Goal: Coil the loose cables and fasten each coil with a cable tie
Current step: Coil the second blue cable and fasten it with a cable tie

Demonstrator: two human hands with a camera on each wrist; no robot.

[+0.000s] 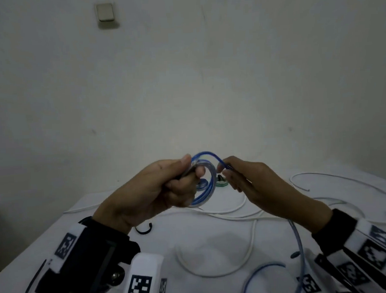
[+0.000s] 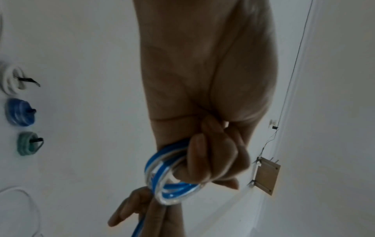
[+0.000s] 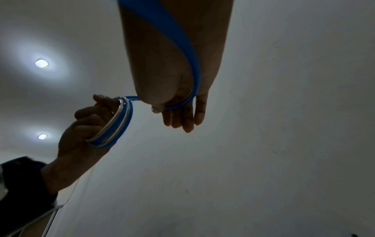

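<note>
My left hand (image 1: 186, 177) is held above the table, fingers curled round a small coil of blue cable (image 1: 203, 200). The left wrist view shows the coil (image 2: 168, 178) wrapped by those fingers (image 2: 205, 158). My right hand (image 1: 225, 170) sits just right of the coil and pinches the strand that arcs off its top. The right wrist view shows that strand (image 3: 182, 48) running along the palm to the fingers (image 3: 182, 117), with my left hand (image 3: 87, 125) and the coil (image 3: 115, 123) beside them. The loose blue tail (image 1: 299, 237) hangs below my right forearm to the table.
A black cable tie (image 1: 144, 230) lies on the white table (image 1: 214, 245). Several loose white cables (image 1: 251, 239) snake across it. Three tied coils lie behind my hands: white (image 2: 11, 80), blue (image 2: 20, 113) and green (image 2: 27, 144). A wall rises behind the table.
</note>
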